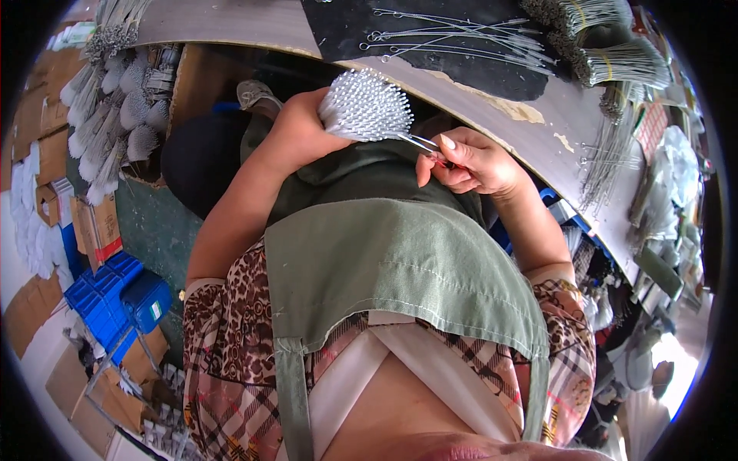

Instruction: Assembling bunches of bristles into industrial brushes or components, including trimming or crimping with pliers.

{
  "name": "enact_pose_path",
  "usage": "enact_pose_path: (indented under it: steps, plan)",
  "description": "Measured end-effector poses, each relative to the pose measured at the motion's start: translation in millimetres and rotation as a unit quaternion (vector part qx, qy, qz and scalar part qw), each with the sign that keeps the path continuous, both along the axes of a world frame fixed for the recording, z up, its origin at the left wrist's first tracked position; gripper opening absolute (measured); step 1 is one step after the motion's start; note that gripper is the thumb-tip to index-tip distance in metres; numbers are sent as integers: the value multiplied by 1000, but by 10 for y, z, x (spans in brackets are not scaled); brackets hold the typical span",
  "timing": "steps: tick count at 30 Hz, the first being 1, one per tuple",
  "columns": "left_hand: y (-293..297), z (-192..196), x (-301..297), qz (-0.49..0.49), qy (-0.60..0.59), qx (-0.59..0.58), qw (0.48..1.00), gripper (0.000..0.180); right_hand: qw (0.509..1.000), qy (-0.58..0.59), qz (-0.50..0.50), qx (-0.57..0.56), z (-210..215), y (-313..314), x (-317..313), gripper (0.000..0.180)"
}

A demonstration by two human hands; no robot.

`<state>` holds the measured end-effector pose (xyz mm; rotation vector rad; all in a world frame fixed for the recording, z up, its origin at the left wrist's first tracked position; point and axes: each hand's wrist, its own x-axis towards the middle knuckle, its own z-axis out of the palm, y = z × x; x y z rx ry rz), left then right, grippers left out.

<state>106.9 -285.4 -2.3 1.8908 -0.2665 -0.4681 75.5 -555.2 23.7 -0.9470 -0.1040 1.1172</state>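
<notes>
My left hand (pixel 304 127) is closed around a thick round bundle of thin wire brushes (pixel 366 106). Their pale silvery-white tips face up and to the right above my lap. My right hand (pixel 480 163) grips small red-handled scissors (pixel 421 144) whose two thin metal blades stand slightly apart and reach the bundle's lower right edge. Most of the handle is hidden by my fingers. Beyond my hands, several loose wire brushes (pixel 461 38) with looped ends lie on a black mat (pixel 346 34) on the table.
The table's curved edge (pixel 492 115) runs just beyond my hands. Tied brush bundles (pixel 623 65) lie at its far right, with loose wires (pixel 611 161) nearby. More bundles (pixel 127 107) fill a cardboard box at left. Blue plastic crates (pixel 108 300) stand at lower left.
</notes>
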Motion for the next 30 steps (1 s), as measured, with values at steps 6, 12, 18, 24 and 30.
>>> enact_pose_path:
  steps: [6,12,18,24,30]
  plan:
    - [-11,6,4,4,-8,18,1000,40,999,52,0,10,-46,-3,-3,60]
    - [-7,10,2,6,-11,13,1000,38,997,49,-8,63,-49,-12,7,58]
    - [4,-31,0,-8,-5,-7,1000,37,994,84,8,68,-76,-5,11,58]
    - [0,-48,-11,-14,3,-29,999,37,997,39,-7,66,-59,10,-39,60]
    - [-2,-50,-19,12,6,-30,999,36,947,-232,-217,44,93,-247,28,56]
